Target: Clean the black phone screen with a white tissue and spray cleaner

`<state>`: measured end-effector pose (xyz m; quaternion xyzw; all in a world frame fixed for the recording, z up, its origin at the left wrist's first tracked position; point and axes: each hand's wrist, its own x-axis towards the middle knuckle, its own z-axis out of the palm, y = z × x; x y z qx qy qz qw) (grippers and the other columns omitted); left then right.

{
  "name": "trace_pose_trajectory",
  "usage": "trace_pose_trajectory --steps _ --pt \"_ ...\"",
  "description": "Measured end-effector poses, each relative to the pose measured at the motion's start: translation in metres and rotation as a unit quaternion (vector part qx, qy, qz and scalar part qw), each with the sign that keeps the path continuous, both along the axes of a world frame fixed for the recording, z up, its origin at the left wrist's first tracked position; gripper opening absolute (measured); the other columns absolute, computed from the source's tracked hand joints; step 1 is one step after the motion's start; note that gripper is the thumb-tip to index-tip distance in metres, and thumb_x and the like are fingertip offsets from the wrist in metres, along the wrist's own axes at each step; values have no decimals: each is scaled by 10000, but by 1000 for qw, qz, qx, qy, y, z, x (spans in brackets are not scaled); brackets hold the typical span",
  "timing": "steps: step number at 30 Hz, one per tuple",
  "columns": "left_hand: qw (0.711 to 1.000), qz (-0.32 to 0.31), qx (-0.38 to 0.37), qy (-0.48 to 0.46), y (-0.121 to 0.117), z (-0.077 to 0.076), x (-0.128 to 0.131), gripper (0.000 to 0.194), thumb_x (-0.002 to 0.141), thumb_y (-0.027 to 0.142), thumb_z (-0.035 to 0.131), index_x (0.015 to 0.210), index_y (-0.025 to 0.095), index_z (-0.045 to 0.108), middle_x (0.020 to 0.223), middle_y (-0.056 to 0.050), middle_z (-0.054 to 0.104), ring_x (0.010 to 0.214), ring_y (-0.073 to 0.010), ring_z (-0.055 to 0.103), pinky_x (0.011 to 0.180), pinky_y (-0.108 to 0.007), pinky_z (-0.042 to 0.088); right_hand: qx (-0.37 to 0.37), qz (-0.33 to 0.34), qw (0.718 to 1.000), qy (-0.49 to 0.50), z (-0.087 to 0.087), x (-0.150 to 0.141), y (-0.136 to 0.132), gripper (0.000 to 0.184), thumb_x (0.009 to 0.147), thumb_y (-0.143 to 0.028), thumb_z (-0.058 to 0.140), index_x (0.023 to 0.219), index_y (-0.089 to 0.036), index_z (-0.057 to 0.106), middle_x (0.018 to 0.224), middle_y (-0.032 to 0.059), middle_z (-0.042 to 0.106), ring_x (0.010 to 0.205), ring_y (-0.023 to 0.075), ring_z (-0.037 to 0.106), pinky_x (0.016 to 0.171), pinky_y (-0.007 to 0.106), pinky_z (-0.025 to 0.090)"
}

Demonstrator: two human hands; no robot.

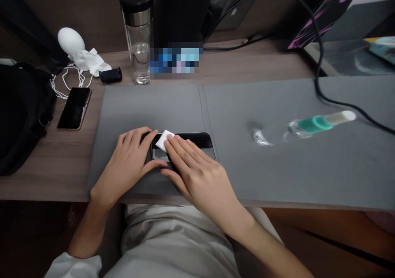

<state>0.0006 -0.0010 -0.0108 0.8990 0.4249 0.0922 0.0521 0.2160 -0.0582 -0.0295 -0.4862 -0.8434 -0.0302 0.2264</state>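
A black smartphone (203, 141) lies sideways on the grey desk mat (247, 175). My left hand (131, 158) is curved round its left end, with the thumb at the near edge and the index finger at the far edge. Under the fingertips of my right hand (199, 169) a folded white wipe (163, 141) is pressed flat against the screen. The right fingers lie together across the phone and cover much of its middle. To the right, a small bottle with a green band (316, 124) lies on its side, near a clear cap (262, 138); both look blurred.
A glass water bottle (141, 43) stands behind the mat. At left are a second phone (74, 108), a black bag (23, 117), a crumpled tissue (92, 62), a small black case (111, 75) and a white rounded device (70, 41). A black cable (319, 51) hangs at right.
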Motion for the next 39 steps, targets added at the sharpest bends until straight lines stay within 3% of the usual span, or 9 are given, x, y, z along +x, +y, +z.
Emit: trace_pose_trajectory --steps 7,13,19,22,28,33,39 --pt "1000 -4 9 2 1 -1 0 694 1061 632 481 1543 131 481 1482 -182 566 1387 -334 528 1146 -489 417 19 -31 999 -4 -1 -2 7 554 1107 -398 529 1493 -5 576 1565 192 580 1447 304 598 1216 458 528" --pt "1000 4 5 -1 0 0 2 746 1034 687 478 1534 134 489 1480 -177 579 1380 -333 539 1145 -482 420 32 -35 999 -13 -1 0 -12 546 1096 -399 560 1482 -14 587 1561 175 597 1425 293 622 1206 446 536" --pt "1000 5 2 -3 0 -1 2 760 1029 703 466 1533 135 496 1492 -187 580 1392 -343 540 1150 -499 422 33 -39 998 -26 -5 5 -28 653 1058 -394 638 1567 -13 488 1584 201 567 1461 302 585 1215 454 528" --pt "1000 5 1 -4 0 -1 2 756 1025 702 477 1531 140 501 1488 -189 582 1393 -348 541 1147 -502 426 36 -34 998 -30 -5 6 -22 672 1059 -391 635 1589 -17 460 1574 211 574 1443 312 603 1207 480 537" --pt "1000 6 1 -2 1 0 1 715 1038 658 517 1538 148 494 1489 -189 577 1398 -343 536 1148 -499 424 32 -47 998 -12 -5 11 -2 528 1083 -339 586 1511 -32 561 1542 199 610 1417 308 627 1189 476 552" --pt "1000 4 0 -6 0 -1 0 747 1019 675 531 1531 131 507 1487 -194 580 1396 -345 537 1151 -497 420 21 -68 997 -6 -6 16 0 616 1083 -325 581 1627 -78 429 1561 199 592 1438 313 605 1192 503 545" --pt "1000 2 6 -3 0 -1 1 750 1027 688 496 1532 133 504 1496 -188 580 1390 -336 538 1148 -482 417 46 -95 994 -34 -4 20 -18 742 1052 -315 645 1678 -73 326 1530 207 624 1376 329 659 1140 482 587"
